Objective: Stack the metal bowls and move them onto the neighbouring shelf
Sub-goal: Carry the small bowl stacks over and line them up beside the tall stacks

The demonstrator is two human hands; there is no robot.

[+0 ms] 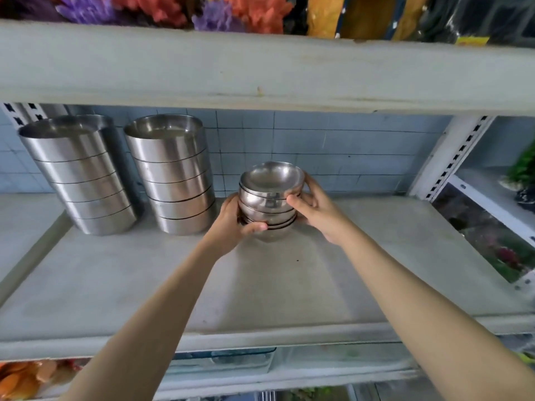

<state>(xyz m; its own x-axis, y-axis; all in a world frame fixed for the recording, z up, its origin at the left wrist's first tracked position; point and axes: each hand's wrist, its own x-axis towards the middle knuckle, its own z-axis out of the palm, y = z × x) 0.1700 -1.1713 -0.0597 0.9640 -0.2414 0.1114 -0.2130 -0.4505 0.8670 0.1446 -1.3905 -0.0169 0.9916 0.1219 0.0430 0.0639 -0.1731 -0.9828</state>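
Here, the left hand (231, 218) and right hand (315, 208) curl round a stack of metal bowls (269, 198) — one on each side. It sits low over the shelf (289, 285), beside two taller stacks of steel pans (170, 175).

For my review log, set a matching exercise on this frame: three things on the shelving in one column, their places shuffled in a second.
Things:
1. small bowl stack
2. tall pan stacks
3. fake flowers

Places:
A. on the upper shelf
B. left rear of the middle shelf
C. gripped between the left hand and the right hand

Pairs: 1-C, 2-B, 3-A
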